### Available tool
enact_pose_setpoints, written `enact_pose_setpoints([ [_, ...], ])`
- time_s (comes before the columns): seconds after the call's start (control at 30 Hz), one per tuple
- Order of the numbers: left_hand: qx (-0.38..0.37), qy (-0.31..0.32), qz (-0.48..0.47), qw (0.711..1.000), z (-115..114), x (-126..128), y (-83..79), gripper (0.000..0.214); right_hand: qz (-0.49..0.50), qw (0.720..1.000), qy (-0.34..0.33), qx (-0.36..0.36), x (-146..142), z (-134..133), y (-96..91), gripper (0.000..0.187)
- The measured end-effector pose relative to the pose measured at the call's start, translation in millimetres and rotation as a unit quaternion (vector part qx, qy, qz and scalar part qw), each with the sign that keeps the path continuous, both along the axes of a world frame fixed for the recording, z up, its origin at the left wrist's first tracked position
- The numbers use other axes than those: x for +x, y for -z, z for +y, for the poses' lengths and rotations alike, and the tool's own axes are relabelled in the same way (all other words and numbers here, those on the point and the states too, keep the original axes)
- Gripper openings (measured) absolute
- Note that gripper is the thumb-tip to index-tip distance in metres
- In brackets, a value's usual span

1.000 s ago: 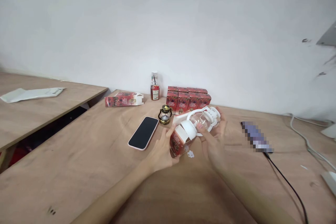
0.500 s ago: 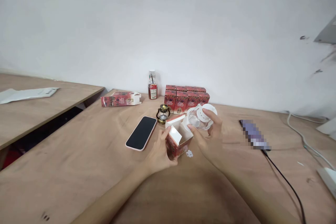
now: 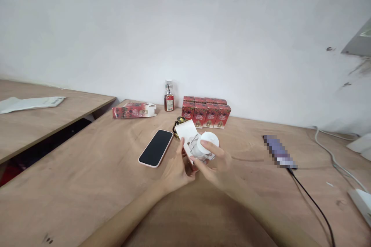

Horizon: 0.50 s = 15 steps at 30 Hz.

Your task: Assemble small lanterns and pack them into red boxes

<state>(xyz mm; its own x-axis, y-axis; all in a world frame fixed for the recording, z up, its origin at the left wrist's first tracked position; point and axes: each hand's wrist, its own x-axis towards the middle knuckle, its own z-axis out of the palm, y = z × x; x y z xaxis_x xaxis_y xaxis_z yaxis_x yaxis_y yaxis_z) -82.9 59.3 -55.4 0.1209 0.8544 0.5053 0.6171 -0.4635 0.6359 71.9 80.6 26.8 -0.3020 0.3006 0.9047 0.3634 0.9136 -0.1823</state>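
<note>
My left hand grips a small red and white carton whose top flap stands open. My right hand holds a white toy lantern with a clear globe, its lower part sunk in the carton's mouth. Both hands work over the middle of the wooden table. A small brass lantern stands just behind the carton, mostly hidden by the flap.
A black phone lies left of the hands. Several red cartons and a small bottle stand by the wall; an opened carton lies on its side. A blurred device with a black cable lies at right.
The white lantern was out of the carton and held sideways; my right hand has turned it and lowered it into the carton's open top. The carton's flap has swung up.
</note>
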Motion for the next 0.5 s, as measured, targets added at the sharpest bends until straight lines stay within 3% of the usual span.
enact_pose_setpoints([
  [0.2,0.049,0.021,-0.056,0.997,1,1,-2.3,0.099,0.000,0.982,-0.039,-0.186,1,-1,-7.0,0.054],
  [0.37,0.059,0.010,-0.079,0.995,1,3,-5.8,0.093,-0.047,0.974,-0.085,-0.207,8,3,-18.5,0.050],
  [0.5,0.028,0.007,-0.089,0.996,2,5,-2.8,0.088,-0.070,0.967,-0.068,-0.236,11,5,-18.3,0.038],
])
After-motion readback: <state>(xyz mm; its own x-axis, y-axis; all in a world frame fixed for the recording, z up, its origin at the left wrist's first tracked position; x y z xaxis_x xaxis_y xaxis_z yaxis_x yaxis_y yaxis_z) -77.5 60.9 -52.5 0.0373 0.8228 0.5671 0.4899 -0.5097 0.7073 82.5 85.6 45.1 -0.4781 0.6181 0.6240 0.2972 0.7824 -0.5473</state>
